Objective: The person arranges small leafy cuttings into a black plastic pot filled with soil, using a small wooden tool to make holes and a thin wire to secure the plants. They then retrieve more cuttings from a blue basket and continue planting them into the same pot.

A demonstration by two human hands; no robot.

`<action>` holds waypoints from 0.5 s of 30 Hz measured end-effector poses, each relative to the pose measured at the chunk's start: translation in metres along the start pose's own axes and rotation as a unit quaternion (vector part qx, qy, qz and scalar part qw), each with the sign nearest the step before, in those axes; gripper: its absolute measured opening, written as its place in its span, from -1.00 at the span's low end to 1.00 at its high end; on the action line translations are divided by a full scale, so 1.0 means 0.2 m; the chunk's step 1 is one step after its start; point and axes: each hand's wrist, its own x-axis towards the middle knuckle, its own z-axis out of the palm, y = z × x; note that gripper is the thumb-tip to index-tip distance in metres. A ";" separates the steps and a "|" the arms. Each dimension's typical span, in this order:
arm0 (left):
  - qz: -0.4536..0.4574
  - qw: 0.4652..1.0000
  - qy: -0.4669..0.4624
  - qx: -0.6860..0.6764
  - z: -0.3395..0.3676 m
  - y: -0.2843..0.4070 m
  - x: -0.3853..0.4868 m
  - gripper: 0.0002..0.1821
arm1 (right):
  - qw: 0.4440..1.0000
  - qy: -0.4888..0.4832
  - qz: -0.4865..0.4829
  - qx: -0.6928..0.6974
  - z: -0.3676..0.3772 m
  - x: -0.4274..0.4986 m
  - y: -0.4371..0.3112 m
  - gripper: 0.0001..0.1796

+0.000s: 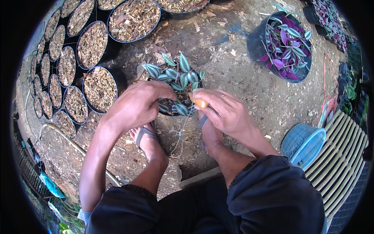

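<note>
A dark round pot [201, 84] with striped green-and-silver leafy cuttings [183, 79] stands between the person's sandalled feet. My left hand [146, 102] reaches in over the pot's left side, its fingertips down among the leaves at the near rim; whether they pinch a stem cannot be told. In my right hand [222, 108], at the pot's right edge, is a small orange-brown object [200, 101], held between thumb and fingers; its kind is unclear. A thin pale cord [180, 134] with a knot and a loop hangs or lies just below that hand, near the feet.
Many black pots filled with wood chips [100, 89] stand in rows at the left. A black pot of purple and striped plants [287, 46] stands upper right. A blue mesh basket [302, 146] sits beside a slatted bamboo rack [342, 163] at the right. Wood chips litter the ground.
</note>
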 end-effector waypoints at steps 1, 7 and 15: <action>-0.006 1.000 -0.004 -0.003 0.00 0.00 0.00 -0.46 | 1.000 0.001 -0.001 -0.006 0.00 0.00 0.00 -0.59; -0.020 1.000 -0.005 -0.012 0.00 0.00 0.00 -0.44 | 1.000 -0.015 -0.003 -0.010 0.05 0.03 0.01 -0.57; -0.013 1.000 0.009 -0.012 0.01 -0.01 -0.01 -0.45 | 0.998 -0.029 -0.036 -0.053 0.04 0.06 0.04 -0.53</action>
